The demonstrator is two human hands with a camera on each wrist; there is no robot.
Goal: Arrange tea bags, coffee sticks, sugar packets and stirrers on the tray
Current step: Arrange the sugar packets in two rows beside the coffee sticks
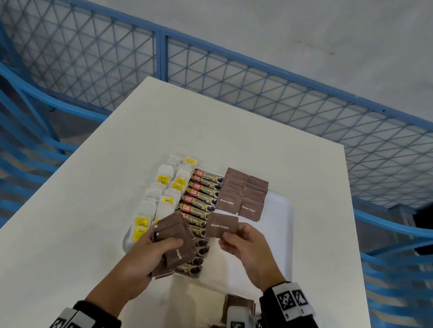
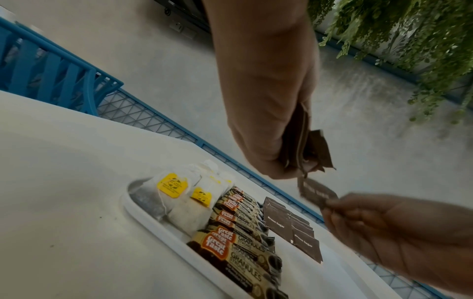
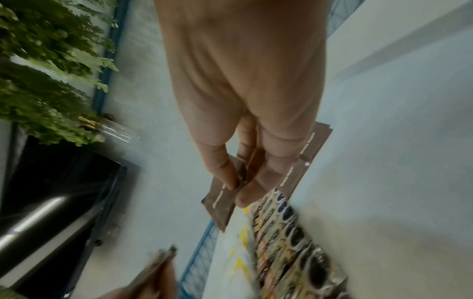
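A white tray (image 1: 276,226) lies on the white table (image 1: 65,213). It holds tea bags (image 1: 167,190) with yellow tags on its left, a column of coffee sticks (image 1: 200,197) in its middle, and overlapping brown sugar packets (image 1: 241,194) at its far right. My left hand (image 1: 160,244) grips a stack of brown sugar packets (image 1: 175,241) above the tray's near left. My right hand (image 1: 230,238) pinches a single brown sugar packet (image 1: 222,226) just right of the stack, above the coffee sticks. The left wrist view shows the stack (image 2: 302,141) and the single packet (image 2: 317,192).
More brown sugar packets (image 1: 241,304) lie on the table near its front edge, partly hidden under my right wrist. A blue mesh fence (image 1: 220,81) stands behind the table. Blue chairs (image 1: 7,136) flank both sides.
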